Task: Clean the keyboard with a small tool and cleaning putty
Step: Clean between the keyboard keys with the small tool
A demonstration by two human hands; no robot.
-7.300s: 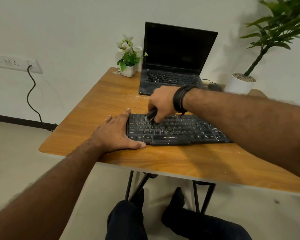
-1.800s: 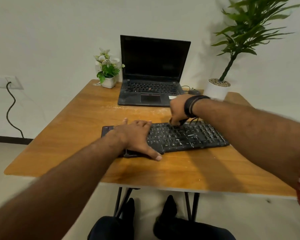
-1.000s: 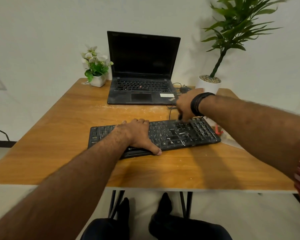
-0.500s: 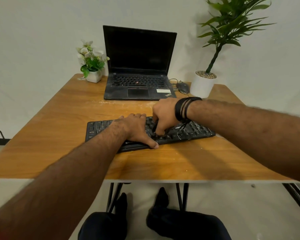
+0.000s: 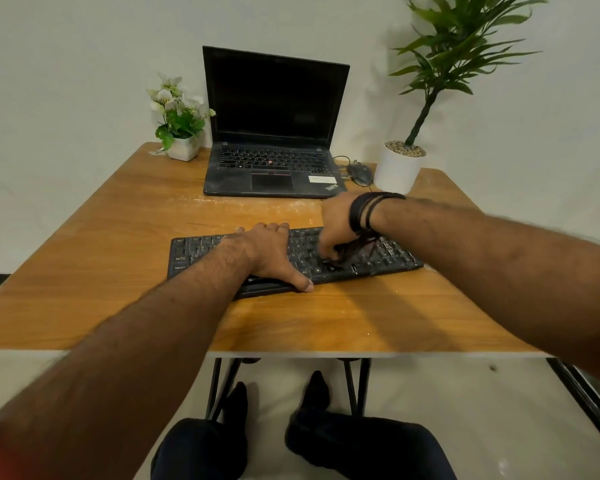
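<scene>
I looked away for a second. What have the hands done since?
The right hand came back from the keyboard's far right end to its middle, fingers curled down on the keys; any tool is hidden. The left hand stayed flat, pinning the keyboard.

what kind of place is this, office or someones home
Probably a small home office or study corner, though I can't tell for certain. A wooden desk against a plain wall holds an open laptop, an external keyboard, a mouse and two potted plants.

Keyboard (image 5: pixel 194 252) on table (image 5: pixel 94 244) — laptop (image 5: pixel 274 168) behind it, mouse (image 5: pixel 360 174) right of laptop.
</scene>
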